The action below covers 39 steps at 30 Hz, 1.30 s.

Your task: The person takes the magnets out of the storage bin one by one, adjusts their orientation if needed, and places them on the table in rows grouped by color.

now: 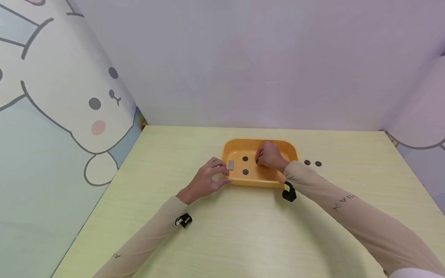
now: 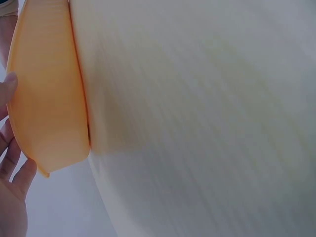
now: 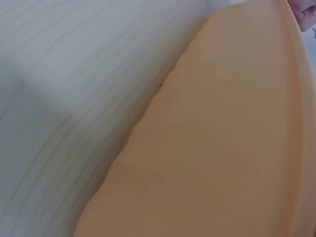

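Note:
An orange plastic basin [image 1: 260, 183] stands on the table. At its front left corner my left hand [image 1: 208, 177] grips the rim, thumb on the front side and fingers over the left side. In the left wrist view the fingertips [image 2: 25, 170] touch the rim. Inside the basin my right hand [image 1: 270, 155] pinches a small dark disc [image 1: 257, 160], partly hidden by the fingers. Two dark round discs, a rear one [image 1: 245, 158] and a front one [image 1: 245, 172], lie on the basin floor. Near the left wall is a grey rectangular piece [image 1: 231, 165].
To the right of the basin two more dark discs, a left one [image 1: 307, 162] and a right one [image 1: 318, 163], lie on the pale wood-grain table [image 1: 222, 231]. A plain pale wall [image 1: 243, 77] rises behind the table. A wall with a cartoon animal [image 1: 69, 77] borders the left side.

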Each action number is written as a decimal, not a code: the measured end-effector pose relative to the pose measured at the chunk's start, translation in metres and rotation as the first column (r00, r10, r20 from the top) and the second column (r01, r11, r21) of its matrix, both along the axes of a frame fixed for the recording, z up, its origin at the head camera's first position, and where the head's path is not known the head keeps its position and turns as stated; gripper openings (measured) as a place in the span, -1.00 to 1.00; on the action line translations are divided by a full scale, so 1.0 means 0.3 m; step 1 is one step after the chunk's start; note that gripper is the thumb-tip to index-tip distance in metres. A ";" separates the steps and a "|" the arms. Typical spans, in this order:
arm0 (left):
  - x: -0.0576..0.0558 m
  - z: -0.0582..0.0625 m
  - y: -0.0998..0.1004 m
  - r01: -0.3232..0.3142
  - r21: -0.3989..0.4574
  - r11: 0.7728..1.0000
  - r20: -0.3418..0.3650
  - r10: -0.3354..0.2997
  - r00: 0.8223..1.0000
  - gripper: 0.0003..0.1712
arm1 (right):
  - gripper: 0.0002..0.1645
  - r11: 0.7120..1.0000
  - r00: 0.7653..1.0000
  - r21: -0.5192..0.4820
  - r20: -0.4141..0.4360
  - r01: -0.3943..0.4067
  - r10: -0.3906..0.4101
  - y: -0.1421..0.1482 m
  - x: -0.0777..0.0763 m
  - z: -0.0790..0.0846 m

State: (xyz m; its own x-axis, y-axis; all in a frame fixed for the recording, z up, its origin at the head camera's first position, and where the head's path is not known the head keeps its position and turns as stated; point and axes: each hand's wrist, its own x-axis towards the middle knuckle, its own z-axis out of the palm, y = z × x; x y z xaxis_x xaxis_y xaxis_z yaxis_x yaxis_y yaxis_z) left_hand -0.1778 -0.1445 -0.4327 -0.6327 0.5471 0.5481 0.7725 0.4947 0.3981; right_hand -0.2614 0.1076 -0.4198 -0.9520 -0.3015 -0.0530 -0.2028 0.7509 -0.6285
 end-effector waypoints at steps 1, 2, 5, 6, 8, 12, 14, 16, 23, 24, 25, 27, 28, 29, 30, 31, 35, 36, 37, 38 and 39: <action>0.000 0.000 0.000 0.000 0.000 1.000 0.001 0.000 1.000 -0.81 | -0.89 1.000 1.000 -0.006 0.008 0.001 -0.001 0.000 0.002 0.003; 0.000 0.000 -0.001 -0.002 0.000 1.000 0.001 0.002 1.000 -0.81 | -0.89 1.000 1.000 -0.015 0.018 0.001 0.000 0.000 0.004 0.006; 0.000 -0.001 -0.003 -0.004 0.001 1.000 0.002 0.004 1.000 -0.82 | -0.90 0.998 0.999 -0.059 0.048 -0.011 0.014 0.005 0.011 0.014; -0.001 -0.003 -0.003 -0.004 0.002 1.000 0.000 0.004 1.000 -0.82 | -0.90 0.997 0.998 -0.081 0.063 -0.016 0.021 0.008 0.012 0.016; -0.002 -0.004 -0.004 -0.001 0.003 1.000 -0.004 0.001 1.000 -0.81 | -0.90 0.991 0.995 -0.129 0.086 -0.035 0.046 0.016 0.015 0.019; -0.006 -0.006 -0.003 0.006 0.006 1.000 -0.013 -0.006 1.000 -0.81 | -0.88 0.976 0.989 -0.212 0.130 -0.047 0.076 0.033 0.017 0.021; -0.007 -0.006 -0.003 0.006 0.004 1.000 -0.010 -0.006 1.000 -0.81 | -0.87 0.971 0.985 -0.235 0.150 -0.047 0.084 0.039 0.018 0.024; -0.007 -0.005 -0.004 0.004 0.002 1.000 -0.001 -0.004 1.000 -0.81 | -0.86 0.966 0.980 -0.253 0.175 -0.048 0.094 0.044 0.020 0.029; -0.007 -0.003 -0.004 -0.004 -0.001 1.000 0.016 0.004 1.000 -0.81 | -0.85 0.948 0.964 -0.314 0.232 -0.051 0.129 0.062 0.017 0.038; -0.008 -0.003 -0.003 -0.002 -0.002 1.000 0.015 0.002 1.000 -0.81 | -0.85 0.945 0.962 -0.323 0.240 -0.044 0.127 0.065 0.016 0.037; -0.008 -0.004 -0.003 0.000 -0.002 1.000 0.014 0.000 1.000 -0.81 | -0.85 0.943 0.961 -0.330 0.245 -0.041 0.127 0.068 0.015 0.037; -0.010 -0.004 -0.002 0.006 -0.002 1.000 0.009 -0.006 1.000 -0.80 | -0.84 0.938 0.956 -0.346 0.264 -0.027 0.125 0.074 0.016 0.041; -0.010 -0.004 -0.001 0.008 -0.002 1.000 0.007 -0.008 1.000 -0.80 | -0.83 0.935 0.954 -0.354 0.276 -0.017 0.121 0.076 0.017 0.044; -0.011 -0.005 -0.001 0.010 -0.002 1.000 0.004 -0.010 1.000 -0.80 | -0.82 0.932 0.950 -0.362 0.289 -0.003 0.116 0.078 0.018 0.047; -0.012 -0.004 0.000 0.010 -0.003 1.000 0.002 -0.010 1.000 -0.80 | -0.81 0.929 0.946 -0.369 0.303 0.008 0.112 0.079 0.020 0.050; -0.012 -0.003 0.000 0.010 -0.003 1.000 0.001 -0.010 1.000 -0.80 | -0.80 0.927 0.942 -0.374 0.316 0.019 0.108 0.080 0.022 0.055; -0.011 -0.001 0.002 0.009 0.001 1.000 0.001 -0.009 1.000 -0.80 | -0.77 0.916 0.926 -0.398 0.363 0.058 0.099 0.085 0.022 0.062; -0.011 0.000 0.001 0.009 0.003 1.000 0.002 -0.009 1.000 -0.80 | -0.76 0.914 0.922 -0.402 0.373 0.063 0.100 0.085 0.022 0.064; -0.010 -0.001 0.000 0.010 0.005 1.000 0.000 -0.010 1.000 -0.80 | -0.75 0.912 0.919 -0.405 0.381 0.068 0.101 0.087 0.022 0.067; -0.011 -0.001 0.000 0.012 0.007 1.000 -0.004 -0.012 1.000 -0.80 | -0.75 0.909 0.915 -0.410 0.391 0.076 0.100 0.088 0.023 0.070; -0.010 -0.002 0.000 0.013 0.010 1.000 -0.007 -0.013 1.000 -0.80 | -0.75 0.907 0.912 -0.413 0.398 0.082 0.098 0.089 0.024 0.073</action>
